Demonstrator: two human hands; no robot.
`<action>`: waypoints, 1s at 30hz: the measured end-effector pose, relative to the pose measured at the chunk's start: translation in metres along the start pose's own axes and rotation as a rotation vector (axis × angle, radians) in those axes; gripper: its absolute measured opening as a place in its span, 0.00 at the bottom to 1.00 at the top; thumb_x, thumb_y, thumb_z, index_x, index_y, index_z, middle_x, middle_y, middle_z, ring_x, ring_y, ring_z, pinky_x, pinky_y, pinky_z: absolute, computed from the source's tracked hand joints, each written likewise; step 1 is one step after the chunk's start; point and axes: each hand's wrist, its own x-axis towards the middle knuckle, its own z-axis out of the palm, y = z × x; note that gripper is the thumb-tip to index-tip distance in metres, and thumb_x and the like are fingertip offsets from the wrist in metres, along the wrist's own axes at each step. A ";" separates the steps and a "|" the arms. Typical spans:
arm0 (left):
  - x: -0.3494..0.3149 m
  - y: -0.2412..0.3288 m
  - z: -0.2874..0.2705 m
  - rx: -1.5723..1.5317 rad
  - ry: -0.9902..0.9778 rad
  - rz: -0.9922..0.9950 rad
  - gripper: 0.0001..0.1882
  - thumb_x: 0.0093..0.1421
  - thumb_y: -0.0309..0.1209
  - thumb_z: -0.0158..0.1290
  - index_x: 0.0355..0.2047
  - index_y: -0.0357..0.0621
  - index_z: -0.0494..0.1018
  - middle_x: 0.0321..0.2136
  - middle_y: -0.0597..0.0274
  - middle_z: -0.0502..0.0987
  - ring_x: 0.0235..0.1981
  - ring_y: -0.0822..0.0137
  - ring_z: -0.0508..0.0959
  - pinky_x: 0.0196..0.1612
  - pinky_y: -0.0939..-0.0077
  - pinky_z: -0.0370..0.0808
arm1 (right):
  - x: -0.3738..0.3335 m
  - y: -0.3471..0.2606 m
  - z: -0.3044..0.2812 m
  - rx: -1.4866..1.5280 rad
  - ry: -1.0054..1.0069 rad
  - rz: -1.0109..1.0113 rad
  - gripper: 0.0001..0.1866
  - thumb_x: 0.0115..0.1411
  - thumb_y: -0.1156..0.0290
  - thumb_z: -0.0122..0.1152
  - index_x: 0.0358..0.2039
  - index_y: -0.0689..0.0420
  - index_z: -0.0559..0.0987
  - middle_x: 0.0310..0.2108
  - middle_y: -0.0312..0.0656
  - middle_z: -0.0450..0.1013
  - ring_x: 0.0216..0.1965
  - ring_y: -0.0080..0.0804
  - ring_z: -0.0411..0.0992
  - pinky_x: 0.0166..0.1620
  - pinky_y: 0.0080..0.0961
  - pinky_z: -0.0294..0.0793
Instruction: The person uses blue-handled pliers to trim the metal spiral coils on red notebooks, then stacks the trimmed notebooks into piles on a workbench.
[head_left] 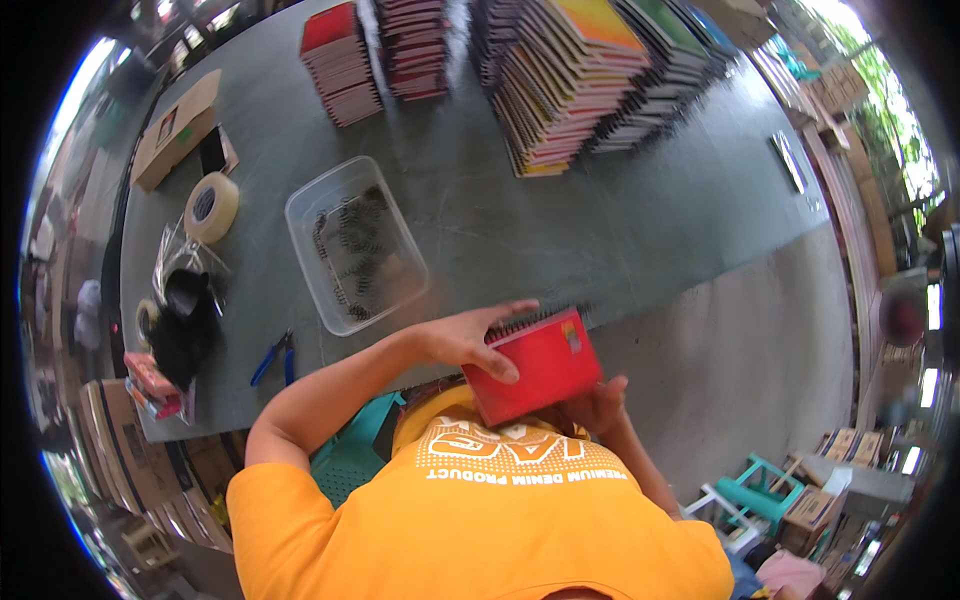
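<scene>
A small red spiral notebook point(548, 368) is tilted in front of my chest, its black coil along the upper edge. My left hand point(465, 342) grips its left side, thumb across the red cover and index finger stretched out above the coil. At the lower right corner is my right hand point(603, 405); its thumb points up, apart from the cover, and the other fingers are mostly hidden behind the notebook. Just beyond my left forearm sits a clear plastic tub point(330, 195) holding black spiral coils point(358, 232).
Notebook stacks stand at the far side: red ones point(343, 70) and a tall yellow-and-orange pile point(570, 90). On the left lie blue-handled cutters point(273, 362), a tape roll point(211, 207), a black cloth-like bundle point(187, 325) and an opened cardboard box point(178, 132). Green stools point(760, 492) stand lower right.
</scene>
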 end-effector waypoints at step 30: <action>0.107 -0.041 -0.048 -0.755 0.388 0.404 0.37 0.58 0.61 0.33 0.52 0.40 0.61 0.45 0.61 0.70 0.46 0.69 0.69 0.51 0.73 0.65 | 0.121 -0.019 -0.027 -1.246 0.288 -1.085 0.63 0.26 0.56 0.78 0.58 0.61 0.47 0.50 0.49 0.55 0.53 0.41 0.57 0.55 0.36 0.58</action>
